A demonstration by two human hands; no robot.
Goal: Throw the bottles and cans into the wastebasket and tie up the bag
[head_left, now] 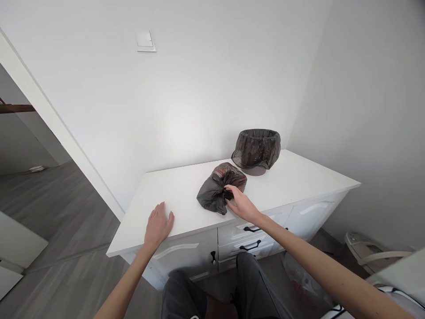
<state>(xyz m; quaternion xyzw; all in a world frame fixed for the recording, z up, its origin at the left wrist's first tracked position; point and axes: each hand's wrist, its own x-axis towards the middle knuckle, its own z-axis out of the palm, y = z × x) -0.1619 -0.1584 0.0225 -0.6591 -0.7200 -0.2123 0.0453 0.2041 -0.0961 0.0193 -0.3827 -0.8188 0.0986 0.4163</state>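
Right hand point(241, 204) fingers pinch the knotted neck of a tied dark trash bag point(221, 187), mid-frame on the white tabletop point(179, 195). Left hand point(158, 225) flat, fingers spread, on the tabletop lower left. Lined bin point(256, 149) just behind the bag.

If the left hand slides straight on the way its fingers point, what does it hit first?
Probably only bare dresser top up to the wall; the left hand points past the tied rubbish bag, which lies to its right.
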